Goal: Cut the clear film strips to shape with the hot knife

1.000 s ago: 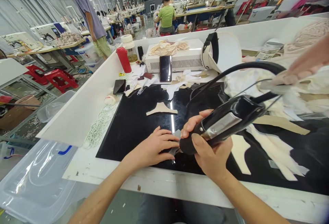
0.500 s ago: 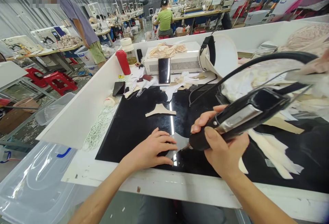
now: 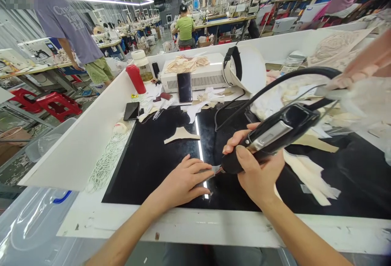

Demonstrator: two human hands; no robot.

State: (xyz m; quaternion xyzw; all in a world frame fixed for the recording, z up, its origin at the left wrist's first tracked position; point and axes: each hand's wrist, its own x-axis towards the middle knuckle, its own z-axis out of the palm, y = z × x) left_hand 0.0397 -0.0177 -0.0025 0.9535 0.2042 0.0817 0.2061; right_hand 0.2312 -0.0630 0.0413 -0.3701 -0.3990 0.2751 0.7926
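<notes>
My left hand lies with its fingers apart on the glossy black board. A grey translucent piece shows at its fingertips, mostly hidden by the hand. My right hand is wrapped round a black corded handheld power tool with a silver panel. The tool's thin coppery tip points left and meets the piece's edge close to my left fingers. Beyond my left hand lies a cream curved cut piece. Long cream fabric pieces lie right of my right hand.
At the back stand a white vented box, a phone, a red cup and a white visor. Pale cord lies left. Another person's hand is at the right by clear plastic. The tool's cable arches behind.
The view has shifted, so most things sit further left. More of the translucent piece is covered, and the tool's tip is closer to my left fingers. At the right, more of another person shows.
</notes>
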